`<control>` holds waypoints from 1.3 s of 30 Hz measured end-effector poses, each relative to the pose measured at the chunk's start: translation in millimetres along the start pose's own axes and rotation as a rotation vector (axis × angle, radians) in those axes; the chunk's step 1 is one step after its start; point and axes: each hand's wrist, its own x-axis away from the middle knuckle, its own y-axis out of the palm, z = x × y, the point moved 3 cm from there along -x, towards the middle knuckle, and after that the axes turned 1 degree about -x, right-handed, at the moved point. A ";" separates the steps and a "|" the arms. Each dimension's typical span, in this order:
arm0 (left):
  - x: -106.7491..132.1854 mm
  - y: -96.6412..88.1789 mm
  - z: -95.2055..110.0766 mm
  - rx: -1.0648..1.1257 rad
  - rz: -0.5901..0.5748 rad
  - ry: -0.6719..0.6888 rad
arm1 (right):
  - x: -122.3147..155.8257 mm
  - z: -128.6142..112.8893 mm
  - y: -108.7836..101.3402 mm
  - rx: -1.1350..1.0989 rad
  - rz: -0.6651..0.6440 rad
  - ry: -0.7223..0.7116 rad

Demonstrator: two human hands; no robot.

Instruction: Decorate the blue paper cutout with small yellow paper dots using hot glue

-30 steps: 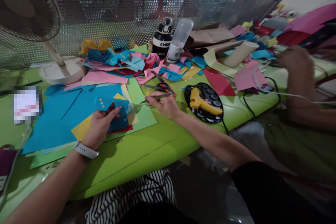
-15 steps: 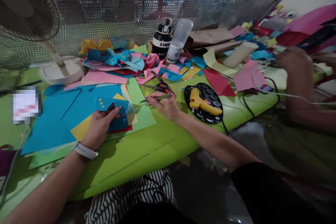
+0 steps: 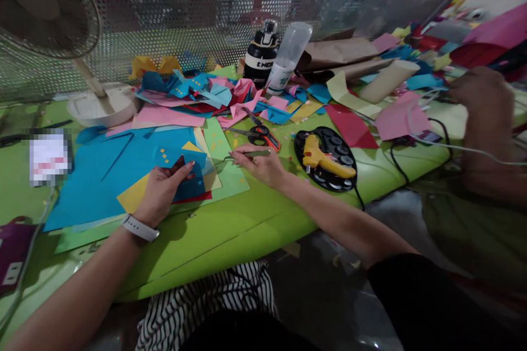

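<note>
The left hand (image 3: pixel 162 184) has its thumb pressed down against its bent fingers, pinching 1 folded blue paper piece (image 3: pixel 198 170) with small yellow squares (image 3: pixel 163 156) on it (too tiny to count surely). That piece is above a large flat blue paper sheet (image 3: pixel 99 186) and the yellow and green papers around it. The right hand (image 3: pixel 263 167) has thumb and fingers closed together on 1 slim grey metal pair of tweezers (image 3: pixel 259 153); the tips point left over a light green paper sheet (image 3: pixel 236 178), near the folded piece but apart from it. Whether the tips grip anything, I cannot tell.

Just beyond the right hand lies 1 pair of orange-and-black scissors (image 3: pixel 269 138). To its right, 1 yellow plastic glue gun (image 3: pixel 327 162) rests on 1 black palette with round wells (image 3: pixel 300 145). Farther back stand 2 bottles: 1 black with a white band (image 3: pixel 260 64), 1 clear and white (image 3: pixel 288 57).
</note>
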 end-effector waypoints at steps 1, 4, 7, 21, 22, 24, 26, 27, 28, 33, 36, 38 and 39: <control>0.6 0.8 0.9 0.017 -0.007 0.011 | -0.1 0.3 -0.4 -0.026 0.008 0.016; 2.8 2.8 3.8 0.082 -0.031 0.046 | -0.5 2.5 -2.4 -0.170 0.063 0.110; 4.7 2.8 5.2 0.119 -0.021 0.048 | -2.0 2.9 -3.2 -0.359 0.117 0.235; 1.6 1.5 -8.8 0.331 -0.075 0.057 | -30.1 -28.0 28.7 -0.635 0.070 0.349; 2.3 1.7 -8.7 0.329 -0.083 0.055 | -28.8 -26.2 29.5 -0.638 0.083 0.357; 3.9 2.1 -7.9 0.294 -0.098 0.048 | -26.2 -24.2 29.8 -0.654 0.103 0.356; 5.3 2.5 -6.2 0.254 -0.106 0.046 | -24.7 -24.8 29.0 -0.660 0.107 0.344; 5.9 2.7 -5.3 0.240 -0.103 0.046 | -24.4 -25.9 28.6 -0.651 0.105 0.340; 6.2 2.8 -4.5 0.226 -0.094 0.046 | -24.1 -27.4 28.1 -0.635 0.102 0.337; 5.7 4.2 -3.4 0.196 -0.076 0.051 | -22.0 -36.3 24.9 -0.563 0.111 0.283; 5.1 4.6 -4.7 0.211 -0.082 0.040 | -20.3 -39.7 22.5 -0.580 0.117 0.244; 5.7 4.7 -4.6 0.227 -0.079 0.031 | -19.8 -40.3 21.2 -0.600 0.117 0.242; 6.3 4.9 -4.1 0.235 -0.079 0.026 | -19.8 -40.2 20.9 -0.606 0.114 0.248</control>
